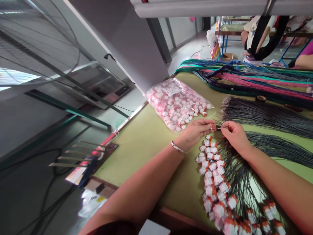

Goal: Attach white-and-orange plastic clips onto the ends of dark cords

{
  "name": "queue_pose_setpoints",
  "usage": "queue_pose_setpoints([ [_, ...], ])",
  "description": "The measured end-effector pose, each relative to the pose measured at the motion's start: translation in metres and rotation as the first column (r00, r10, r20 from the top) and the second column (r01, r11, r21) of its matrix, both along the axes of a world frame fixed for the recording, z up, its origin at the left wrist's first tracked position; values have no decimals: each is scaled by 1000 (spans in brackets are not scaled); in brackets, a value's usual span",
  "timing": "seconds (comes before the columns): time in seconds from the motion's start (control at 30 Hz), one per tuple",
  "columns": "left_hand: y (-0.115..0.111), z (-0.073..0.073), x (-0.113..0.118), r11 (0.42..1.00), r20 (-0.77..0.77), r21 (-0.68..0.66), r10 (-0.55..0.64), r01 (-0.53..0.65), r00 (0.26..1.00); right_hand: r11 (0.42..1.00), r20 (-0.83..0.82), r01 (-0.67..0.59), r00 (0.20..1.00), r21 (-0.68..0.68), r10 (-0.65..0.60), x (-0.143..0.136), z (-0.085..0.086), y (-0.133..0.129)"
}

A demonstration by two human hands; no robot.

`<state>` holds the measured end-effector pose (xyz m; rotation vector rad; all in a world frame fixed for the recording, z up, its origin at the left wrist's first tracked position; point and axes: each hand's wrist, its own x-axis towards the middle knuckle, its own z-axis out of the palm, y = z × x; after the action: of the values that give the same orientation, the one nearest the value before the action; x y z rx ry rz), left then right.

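Nearest: the person's left forearm point(146, 182), reaching over the green surface point(137, 140). Right of it, a row of white-orange plugs point(218, 179) with black wires. Just past the row's far end, the left hand point(194, 133) pinches a single plug point(214, 126) between its fingers; the right hand point(233, 133) has its fingers closed on a wire point(218, 128) there. Whether it is seated, I cannot tell. Beyond: a clear bag point(173, 98) of plugs, left; a black bundle point(259, 113), right. Farther: coloured wires point(256, 80), then another person point(251, 37).

Glare whitens the left-edge window point(16, 77) above a dim, slightly blurred floor point(14, 191).
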<state>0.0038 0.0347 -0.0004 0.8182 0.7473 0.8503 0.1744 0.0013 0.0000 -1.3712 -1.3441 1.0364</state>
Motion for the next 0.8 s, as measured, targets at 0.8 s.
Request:
queue_pose_setpoints([
  [0.8,-2,-4,1,998,-57,67,2,2,998,996,246,-65,968,60,49,4,-7,2],
])
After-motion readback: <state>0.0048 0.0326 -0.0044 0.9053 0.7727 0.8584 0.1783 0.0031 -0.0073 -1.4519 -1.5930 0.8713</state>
